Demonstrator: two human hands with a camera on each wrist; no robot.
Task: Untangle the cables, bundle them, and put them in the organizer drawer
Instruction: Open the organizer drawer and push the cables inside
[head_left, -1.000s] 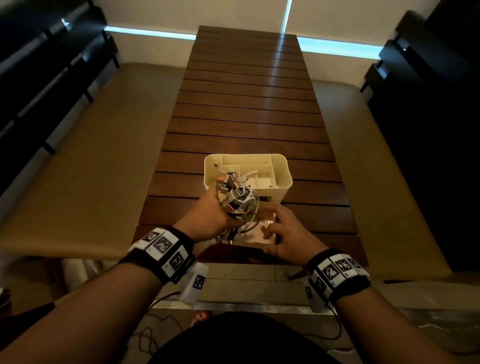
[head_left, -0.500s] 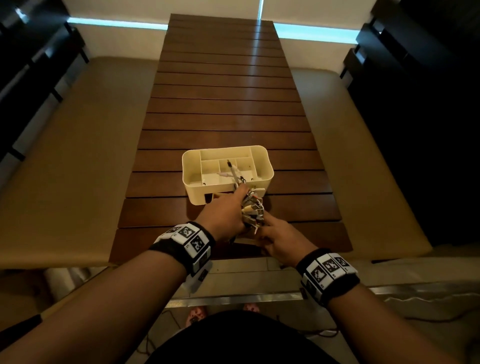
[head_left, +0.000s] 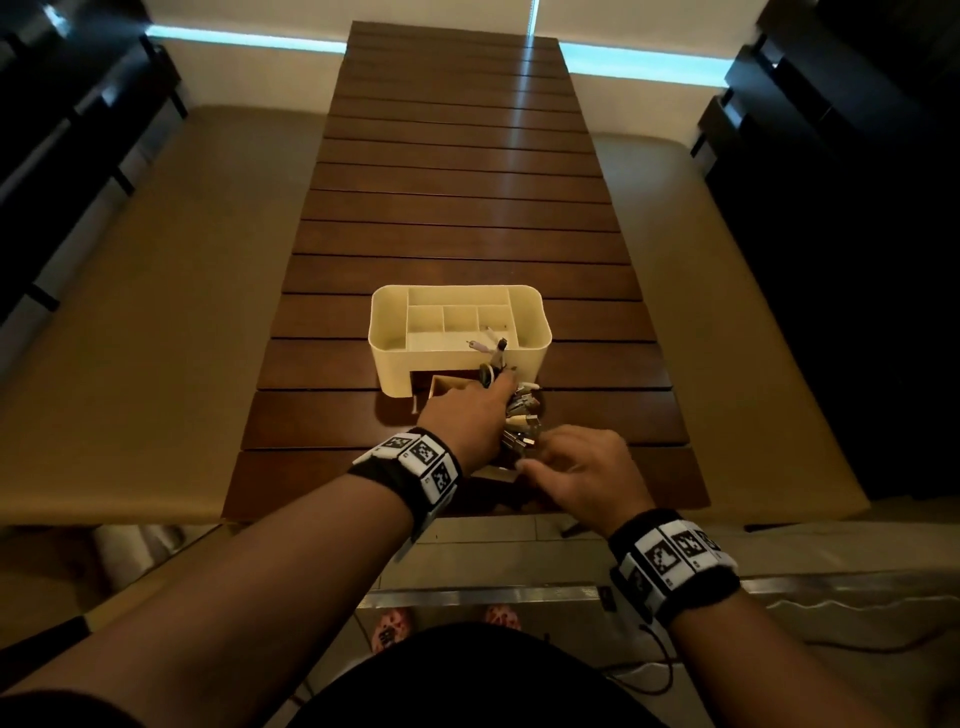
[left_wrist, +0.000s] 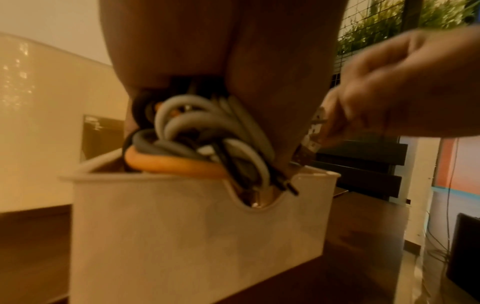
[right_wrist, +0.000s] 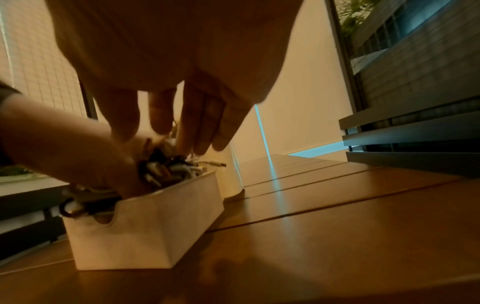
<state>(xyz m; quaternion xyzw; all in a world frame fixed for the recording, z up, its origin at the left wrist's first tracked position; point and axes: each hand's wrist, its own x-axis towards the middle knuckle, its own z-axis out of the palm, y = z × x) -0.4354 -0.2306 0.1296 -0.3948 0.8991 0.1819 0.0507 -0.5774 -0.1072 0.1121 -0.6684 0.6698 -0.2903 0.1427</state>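
Note:
A cream organizer (head_left: 524, 358) stands on the slatted table, its drawer (left_wrist: 197, 226) pulled out toward me. My left hand (head_left: 467, 415) grips a coiled cable bundle (left_wrist: 202, 144) of grey, orange and black cords and holds it down in the open drawer. In the right wrist view the cable bundle (right_wrist: 168, 170) bulges over the drawer (right_wrist: 145, 226) rim. My right hand (head_left: 576, 467) reaches in from the right, fingertips pinching the metal plugs (left_wrist: 314, 131) at the bundle's side. One thin plug end (head_left: 496, 348) sticks up over the organizer.
The dark wooden table (head_left: 457, 208) runs far ahead of the organizer. Tan benches (head_left: 156, 312) flank it on both sides. The near table edge lies just under my wrists, with tiled floor (head_left: 493, 535) below.
My left hand has brought the bundle down from in front of the organizer's top into the drawer. My right hand has moved from the drawer onto the bundle's plugs.

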